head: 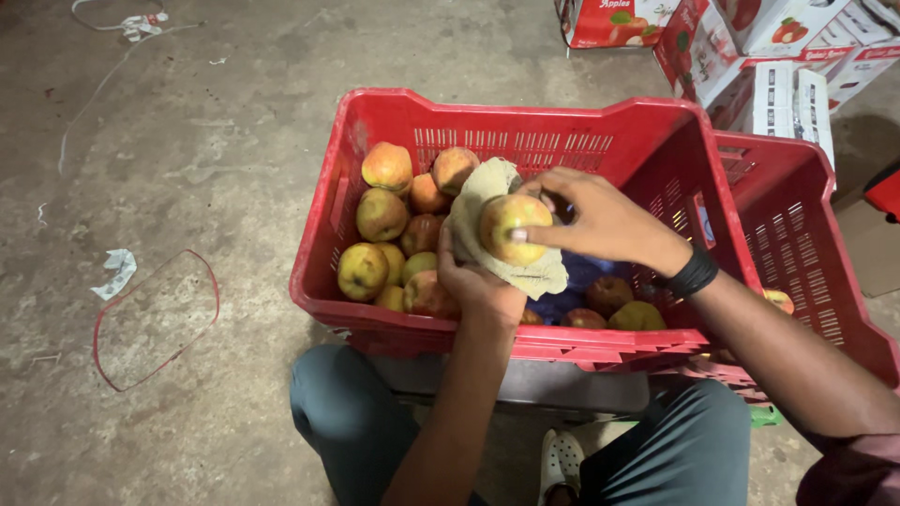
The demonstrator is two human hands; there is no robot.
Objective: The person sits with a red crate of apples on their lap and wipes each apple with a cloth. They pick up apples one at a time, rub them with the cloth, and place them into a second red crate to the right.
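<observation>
Wiping looks to be the step in hand: a yellow-red apple (513, 228) sits above the middle of the red crate (375, 305), cradled in a beige cloth (525, 274). The left hand (476, 286) cups cloth and apple from below, fingers closed around them, while the right hand (600, 220) pinches the apple from above, thumb on its front face. More apples (382, 214) are heaped in the crate's left half; a few darker ones (609, 292) lie toward its right wall on blue lining. A second red crate (797, 234) stands touching on the right, with printed cartons (750, 47) beyond. Turning the apple within the cloth would call for a loosened right-hand grip.
</observation>
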